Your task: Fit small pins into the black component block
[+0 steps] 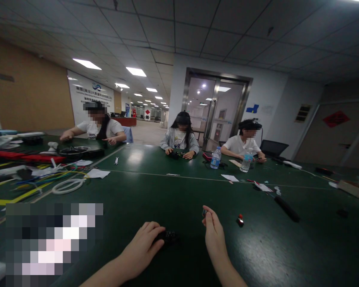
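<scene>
On green table (122, 199): left hand (143, 244) grasps small black part (170, 235); right hand (213, 229), apart from it, pinches tiny bluish piece (204, 212).

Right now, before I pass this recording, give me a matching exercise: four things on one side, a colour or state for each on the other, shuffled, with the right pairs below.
Things:
1. Left hand
2. Right hand
3. Tube
4. Wrench

Colour or state:
A. Silver
B. Pinching a small item
C. White and looped
D. Holding a black object

Pairs: 1-D, 2-B, 3-C, 4-A
</scene>
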`<action>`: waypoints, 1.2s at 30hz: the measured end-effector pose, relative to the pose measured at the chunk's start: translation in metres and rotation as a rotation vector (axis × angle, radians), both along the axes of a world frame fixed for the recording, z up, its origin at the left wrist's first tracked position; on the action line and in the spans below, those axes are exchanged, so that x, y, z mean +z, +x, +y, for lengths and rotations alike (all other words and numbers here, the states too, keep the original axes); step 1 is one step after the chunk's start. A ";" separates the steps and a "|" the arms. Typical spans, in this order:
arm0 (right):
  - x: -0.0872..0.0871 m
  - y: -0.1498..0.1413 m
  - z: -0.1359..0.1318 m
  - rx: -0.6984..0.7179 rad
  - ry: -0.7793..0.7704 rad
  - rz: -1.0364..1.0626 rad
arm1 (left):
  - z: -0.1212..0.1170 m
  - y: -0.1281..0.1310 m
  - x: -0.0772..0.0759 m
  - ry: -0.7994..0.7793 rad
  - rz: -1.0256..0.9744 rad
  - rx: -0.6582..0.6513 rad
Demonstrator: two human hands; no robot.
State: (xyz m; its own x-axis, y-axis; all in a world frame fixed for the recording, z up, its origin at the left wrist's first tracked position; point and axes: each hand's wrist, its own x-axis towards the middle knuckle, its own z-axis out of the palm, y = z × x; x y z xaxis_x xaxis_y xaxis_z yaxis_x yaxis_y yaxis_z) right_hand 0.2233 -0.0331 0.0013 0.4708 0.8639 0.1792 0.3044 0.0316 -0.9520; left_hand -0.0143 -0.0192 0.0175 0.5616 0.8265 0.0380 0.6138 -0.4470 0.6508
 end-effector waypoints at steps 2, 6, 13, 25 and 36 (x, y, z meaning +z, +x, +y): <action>0.000 0.000 0.000 -0.001 -0.003 0.004 | 0.000 0.000 0.001 -0.001 0.004 0.001; 0.002 0.000 -0.001 -0.008 -0.005 0.016 | -0.001 0.000 0.002 0.007 0.010 0.010; 0.001 0.000 0.000 -0.005 -0.002 0.052 | 0.000 0.001 -0.001 0.028 0.005 -0.005; -0.002 0.001 0.003 0.042 0.022 0.065 | 0.000 0.000 0.000 0.003 0.001 -0.011; -0.003 -0.002 0.002 0.136 0.011 0.036 | 0.003 -0.001 -0.004 -0.017 0.003 0.008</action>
State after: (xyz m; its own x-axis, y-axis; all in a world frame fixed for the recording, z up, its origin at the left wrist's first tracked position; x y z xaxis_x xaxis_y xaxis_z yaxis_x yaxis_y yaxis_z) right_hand 0.2217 -0.0307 -0.0014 0.3559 0.9183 0.1736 0.2620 0.0803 -0.9617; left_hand -0.0155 -0.0167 0.0130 0.5552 0.8314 0.0220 0.6193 -0.4309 0.6564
